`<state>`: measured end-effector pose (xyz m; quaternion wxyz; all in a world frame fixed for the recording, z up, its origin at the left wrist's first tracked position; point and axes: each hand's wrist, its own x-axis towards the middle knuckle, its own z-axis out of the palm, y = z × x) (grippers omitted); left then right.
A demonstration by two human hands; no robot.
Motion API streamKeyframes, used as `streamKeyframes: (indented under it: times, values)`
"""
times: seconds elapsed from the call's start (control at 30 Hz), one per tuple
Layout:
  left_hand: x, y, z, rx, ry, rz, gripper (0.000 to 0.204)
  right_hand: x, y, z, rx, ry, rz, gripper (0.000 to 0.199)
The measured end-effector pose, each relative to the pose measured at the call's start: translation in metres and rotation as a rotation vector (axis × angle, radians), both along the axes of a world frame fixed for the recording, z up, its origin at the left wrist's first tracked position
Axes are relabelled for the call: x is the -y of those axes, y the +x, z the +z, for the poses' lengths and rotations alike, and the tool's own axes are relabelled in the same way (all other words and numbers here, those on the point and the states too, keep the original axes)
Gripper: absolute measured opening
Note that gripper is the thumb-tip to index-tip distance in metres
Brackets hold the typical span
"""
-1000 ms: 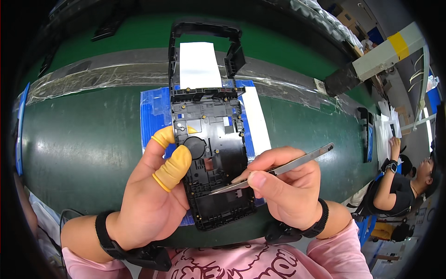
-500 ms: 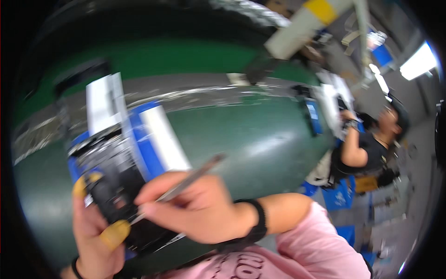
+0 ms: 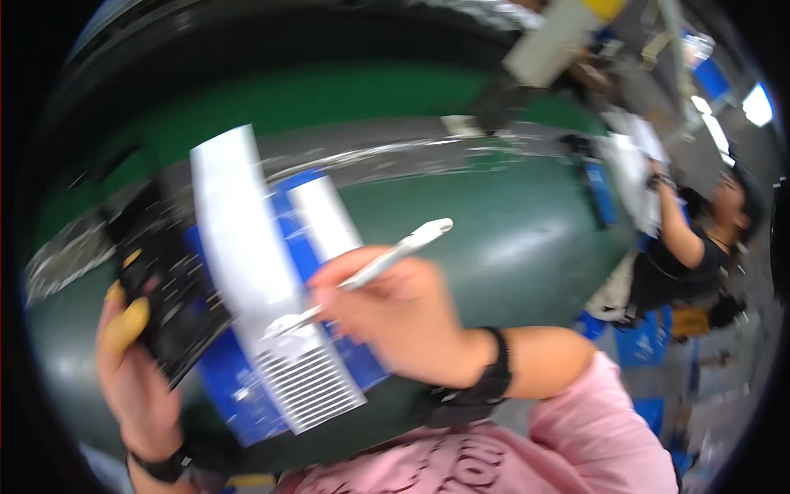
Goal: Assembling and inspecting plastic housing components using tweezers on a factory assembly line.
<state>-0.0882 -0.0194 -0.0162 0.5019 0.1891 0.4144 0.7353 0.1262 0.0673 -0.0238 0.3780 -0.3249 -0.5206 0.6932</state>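
My left hand, with yellow finger cots on the thumb and a finger, is closed on a flat black part held up at the left. The part looks like a dark plastic housing with small details, blurred by motion. In a pinch my right hand grips slim pale tweezers. Their tip meets a long white sheet, just above rows of dark strips on its lower end. Under the sheet lies a blue board or tray.
A white strip lies on the blue board's right side. The green table has a shiny film-covered edge along the back. A blue object lies farther right, near a co-worker. A pale post stands behind.
My left hand has carried the black part left, off the white sheet, exposing its striped end. My right hand has moved the tweezers from the part to the sheet. The view has shifted slightly.
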Motion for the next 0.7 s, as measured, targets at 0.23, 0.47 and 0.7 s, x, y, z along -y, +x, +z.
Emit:
streamKeyframes:
  times: [0.23, 0.47, 0.7]
  values:
    - [-0.005, 0.003, 0.008, 0.176, -0.010, 0.073, 0.029, -0.001, -0.012, 0.002, 0.095, -0.067, 0.140, 0.008]
    - [-0.002, -0.006, 0.013, 0.372, 0.002, -0.033, 0.028, 0.004, -0.020, 0.003, 0.167, -0.048, 0.167, 0.008]
    - [-0.002, -0.008, 0.011, 0.530, 0.119, -0.142, 0.026, 0.008, -0.022, -0.003, 0.224, 0.015, 0.161, 0.011]
